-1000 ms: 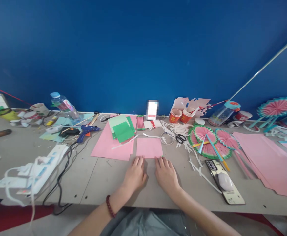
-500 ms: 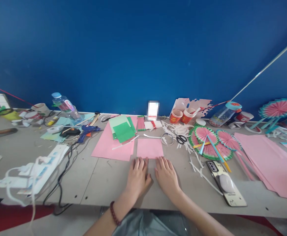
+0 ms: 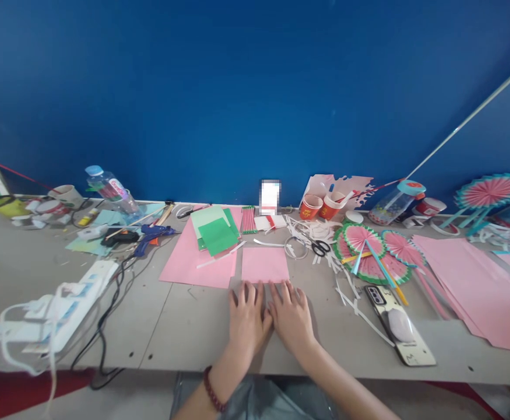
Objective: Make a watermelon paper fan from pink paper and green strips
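Note:
My left hand (image 3: pixel 246 318) lies palm down on the grey table, fingers spread, with its fingertips at the near edge of a small pink paper sheet (image 3: pixel 265 265). Beside it, my right hand (image 3: pixel 292 315) rests flat in the same way, fingers apart and tips near that same edge. The two thumbs meet or nearly meet between the hands. Neither hand holds anything. Behind and left of the small sheet lies a larger pink sheet (image 3: pixel 180 265) with green paper squares (image 3: pixel 218 236) on top. Black-handled scissors (image 3: pixel 320 248) sit to the right among white paper strips.
On the left are a white power strip (image 3: pixel 84 300), black cables, a blue glue gun (image 3: pixel 150 236) and a plastic bottle (image 3: pixel 112 189). Rightward are pink paper fans (image 3: pixel 365 240), a phone (image 3: pixel 401 332), red paper cups (image 3: pixel 310 206) and pink sheets (image 3: pixel 468 280). A blue wall stands behind.
My right hand has moved left, closer to my left hand, so the thumbs come together. The small pink sheet stays in place; the view has shifted slightly.

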The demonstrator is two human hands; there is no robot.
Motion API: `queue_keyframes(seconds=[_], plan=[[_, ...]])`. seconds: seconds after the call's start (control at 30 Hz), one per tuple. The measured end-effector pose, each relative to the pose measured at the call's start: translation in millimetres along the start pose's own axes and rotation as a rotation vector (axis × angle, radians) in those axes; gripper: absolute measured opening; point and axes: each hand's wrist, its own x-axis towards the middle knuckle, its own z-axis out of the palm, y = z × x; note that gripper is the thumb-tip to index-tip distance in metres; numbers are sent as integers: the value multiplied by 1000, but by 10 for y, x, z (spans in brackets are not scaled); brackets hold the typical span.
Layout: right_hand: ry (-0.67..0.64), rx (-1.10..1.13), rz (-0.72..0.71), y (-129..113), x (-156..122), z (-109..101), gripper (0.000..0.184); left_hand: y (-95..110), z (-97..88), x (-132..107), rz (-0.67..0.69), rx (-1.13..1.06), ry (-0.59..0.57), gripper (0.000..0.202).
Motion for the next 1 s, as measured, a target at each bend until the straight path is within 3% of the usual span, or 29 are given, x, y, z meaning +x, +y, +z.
queue_keyframes(seconds=[0.27, 0.8, 1.0], plan=[[-1, 34, 29, -24, 1, 9, 38, -23, 12, 12, 1, -17, -6, 50], [-1, 113, 64, -2, -10, -36, 40, -79, 122, -9, -18, -50, 100, 45], [-29, 186, -14, 259, 62, -40, 36, -132, 81, 43, -3, -50, 108, 39]])
